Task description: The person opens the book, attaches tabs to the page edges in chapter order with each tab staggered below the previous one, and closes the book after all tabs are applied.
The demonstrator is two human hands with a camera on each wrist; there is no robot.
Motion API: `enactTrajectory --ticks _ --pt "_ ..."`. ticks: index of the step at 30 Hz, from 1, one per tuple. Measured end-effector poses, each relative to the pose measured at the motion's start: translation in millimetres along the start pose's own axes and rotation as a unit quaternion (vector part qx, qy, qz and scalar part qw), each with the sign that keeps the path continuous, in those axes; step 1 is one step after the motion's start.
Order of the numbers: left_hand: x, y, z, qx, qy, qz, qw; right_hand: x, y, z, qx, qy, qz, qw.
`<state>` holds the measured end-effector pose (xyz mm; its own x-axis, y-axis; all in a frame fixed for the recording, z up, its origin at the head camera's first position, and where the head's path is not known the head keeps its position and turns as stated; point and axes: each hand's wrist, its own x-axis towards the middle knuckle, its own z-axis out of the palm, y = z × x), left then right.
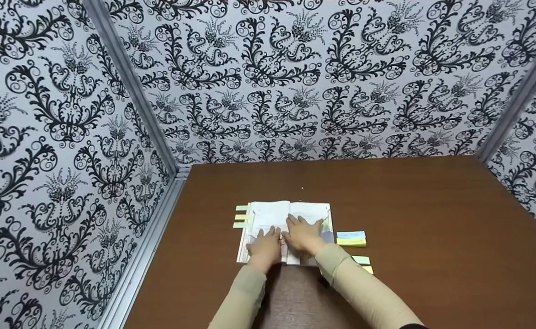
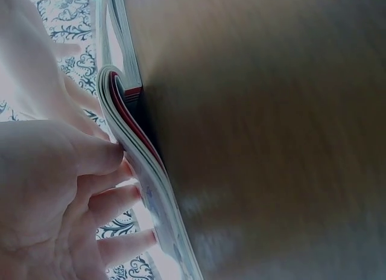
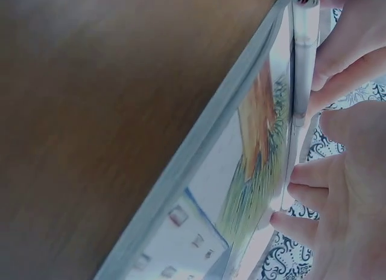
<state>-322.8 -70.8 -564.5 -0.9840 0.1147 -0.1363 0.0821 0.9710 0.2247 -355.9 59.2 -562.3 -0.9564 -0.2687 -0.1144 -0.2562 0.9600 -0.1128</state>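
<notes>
An open book (image 1: 271,211) lies on the brown table with white pages showing. My left hand (image 1: 266,247) presses on the left page near the spine, fingers spread. On the right page, also near the spine, rests my right hand (image 1: 303,234) with its fingers stretched out. The left wrist view shows the book's pages (image 2: 145,156) bowing up toward the spine under the left fingertips. In the right wrist view, a printed page (image 3: 256,147) with a coloured picture lies below the right fingertips. Green and yellow sticky tabs (image 1: 241,217) stick out from the book's left edge.
Blue and yellow sticky note pads (image 1: 351,238) lie just right of the book. Green and yellow pads (image 1: 363,261) sit partly behind the right sleeve. Patterned panels (image 1: 295,91) with grey metal posts (image 1: 135,87) stand around the table (image 1: 432,219).
</notes>
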Motion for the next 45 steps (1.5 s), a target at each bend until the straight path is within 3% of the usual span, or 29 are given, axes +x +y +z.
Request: enactTrajectory --ticks 8,16,28,35,45 --pt "-0.4 -1.3 0.6 0.001 0.025 0.001 0.9997 15.4 3.7 0.3 0.018 -0.003 0.005 1.0" --pt "4.3 -4.4 -0.2 0.025 0.021 0.018 0.9993 24.3 8.7 -1.1 0.013 0.004 0.006 1.0" --pt "4.4 -5.3 5.9 0.04 0.049 0.039 0.9973 36.7 17.4 4.0 0.015 -0.031 0.023 0.999" --pt "8.2 -2.8 4.9 0.056 0.061 0.049 0.9954 18.6 11.5 2.5 0.006 -0.048 0.013 0.999" --pt "6.6 -7.6 9.0 0.04 0.052 0.032 0.9973 -14.2 -6.8 7.4 -0.006 -0.042 0.002 0.999"
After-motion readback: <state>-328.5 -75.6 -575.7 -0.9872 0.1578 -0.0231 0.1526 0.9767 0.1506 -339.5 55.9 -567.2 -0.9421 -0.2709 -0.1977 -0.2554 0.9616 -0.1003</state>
